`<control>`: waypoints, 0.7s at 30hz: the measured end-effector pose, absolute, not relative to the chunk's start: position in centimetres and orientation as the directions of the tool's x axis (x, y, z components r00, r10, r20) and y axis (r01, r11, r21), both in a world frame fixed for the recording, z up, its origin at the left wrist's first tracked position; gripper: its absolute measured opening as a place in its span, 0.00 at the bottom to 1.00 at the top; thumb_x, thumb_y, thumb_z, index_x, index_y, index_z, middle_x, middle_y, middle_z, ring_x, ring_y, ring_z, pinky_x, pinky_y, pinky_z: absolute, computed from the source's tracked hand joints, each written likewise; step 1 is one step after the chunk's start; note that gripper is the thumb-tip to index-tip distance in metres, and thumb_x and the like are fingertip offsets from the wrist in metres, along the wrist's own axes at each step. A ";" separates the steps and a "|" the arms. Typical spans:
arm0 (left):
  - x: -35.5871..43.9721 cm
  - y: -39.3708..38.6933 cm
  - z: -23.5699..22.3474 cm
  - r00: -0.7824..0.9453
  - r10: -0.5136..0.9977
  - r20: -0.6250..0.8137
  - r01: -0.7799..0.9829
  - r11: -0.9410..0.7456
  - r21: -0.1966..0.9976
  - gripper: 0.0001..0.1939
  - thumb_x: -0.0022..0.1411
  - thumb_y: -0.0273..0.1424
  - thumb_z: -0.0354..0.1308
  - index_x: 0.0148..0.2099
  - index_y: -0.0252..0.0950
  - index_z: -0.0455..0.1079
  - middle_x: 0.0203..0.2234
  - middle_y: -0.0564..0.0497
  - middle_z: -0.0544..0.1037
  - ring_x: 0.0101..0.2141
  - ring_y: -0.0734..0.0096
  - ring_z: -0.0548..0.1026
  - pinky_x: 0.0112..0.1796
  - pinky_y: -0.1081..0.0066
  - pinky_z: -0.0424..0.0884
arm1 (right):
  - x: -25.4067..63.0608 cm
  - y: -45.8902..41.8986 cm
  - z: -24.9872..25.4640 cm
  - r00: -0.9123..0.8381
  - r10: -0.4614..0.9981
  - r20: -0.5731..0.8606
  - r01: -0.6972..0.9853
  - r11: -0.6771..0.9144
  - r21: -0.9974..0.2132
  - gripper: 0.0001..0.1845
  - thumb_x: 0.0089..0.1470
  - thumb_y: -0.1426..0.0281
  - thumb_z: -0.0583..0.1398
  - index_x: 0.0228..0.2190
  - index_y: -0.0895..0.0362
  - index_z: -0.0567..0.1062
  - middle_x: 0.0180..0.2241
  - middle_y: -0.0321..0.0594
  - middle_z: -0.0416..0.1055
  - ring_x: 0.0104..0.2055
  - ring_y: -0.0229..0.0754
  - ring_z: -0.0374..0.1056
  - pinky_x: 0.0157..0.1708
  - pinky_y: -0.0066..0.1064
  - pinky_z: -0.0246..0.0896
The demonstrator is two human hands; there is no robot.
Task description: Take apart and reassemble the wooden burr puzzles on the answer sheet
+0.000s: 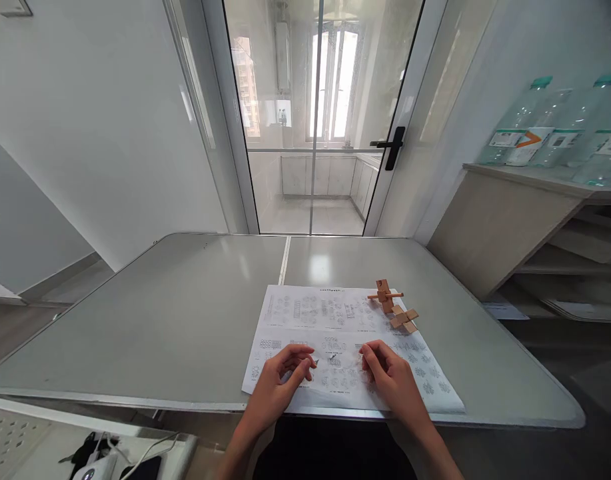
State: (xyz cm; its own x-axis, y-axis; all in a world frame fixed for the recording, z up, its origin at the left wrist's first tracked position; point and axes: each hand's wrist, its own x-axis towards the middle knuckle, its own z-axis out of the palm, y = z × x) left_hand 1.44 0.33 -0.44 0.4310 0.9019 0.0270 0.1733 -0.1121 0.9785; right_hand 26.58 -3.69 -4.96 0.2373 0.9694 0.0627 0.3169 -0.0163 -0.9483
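A large printed sheet (280, 337) with rows of small line drawings lies on the table in front of me. Over its lower left part rests my left hand (285, 377), fingers loosely bent and thumb apart, with nothing visible in it. My right hand (388, 373) is over the lower right part, its fingers curled in towards the thumb; what they may hold is hidden. Beyond the right hand, on the sheet's upper right edge, a wooden interlocking puzzle (384, 295) with a rod through it stands near a smaller wooden cross-shaped piece (404, 319).
The grey table (175, 333) has a metal rim and a seam. Behind it is a glass door (285, 180) with a black handle (395, 148). Large bottles (522, 127) stand on a shelf unit at right. Lower left, a white surface holds cables and a white device (92, 469).
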 end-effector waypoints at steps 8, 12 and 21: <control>1.5 0.3 -0.2 0.425 0.905 0.025 0.184 -0.113 0.976 0.16 0.71 0.44 0.56 0.50 0.39 0.75 0.38 0.48 0.81 0.35 0.65 0.78 0.46 0.62 0.75 | 26.5 -3.7 -4.6 0.243 0.968 0.062 0.293 -0.012 -0.956 0.28 0.62 0.42 0.55 0.32 0.53 0.74 0.25 0.38 0.72 0.24 0.43 0.67 0.26 0.32 0.65; 1.5 0.4 -0.2 0.431 0.902 0.011 0.182 -0.099 0.978 0.16 0.71 0.44 0.56 0.51 0.39 0.74 0.39 0.48 0.81 0.36 0.66 0.78 0.45 0.63 0.75 | 26.6 -3.8 -4.6 0.233 0.971 0.062 0.306 -0.013 -0.952 0.28 0.63 0.43 0.54 0.32 0.53 0.74 0.25 0.37 0.71 0.25 0.42 0.66 0.27 0.31 0.64; 1.7 0.5 -0.2 0.421 0.907 0.005 0.155 -0.077 0.985 0.17 0.71 0.45 0.57 0.51 0.38 0.74 0.38 0.48 0.80 0.35 0.66 0.77 0.45 0.64 0.74 | 26.5 -3.6 -4.8 0.241 0.968 0.068 0.326 -0.015 -0.945 0.29 0.62 0.41 0.54 0.32 0.54 0.74 0.24 0.36 0.72 0.24 0.42 0.66 0.27 0.32 0.63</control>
State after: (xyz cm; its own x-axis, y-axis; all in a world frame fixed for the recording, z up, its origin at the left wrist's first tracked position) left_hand 1.66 0.47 -0.20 0.4211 0.9070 0.0050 0.1548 -0.0773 0.9849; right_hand 26.48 -3.61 -4.79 0.2409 0.9682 0.0680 0.3262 -0.0148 -0.9452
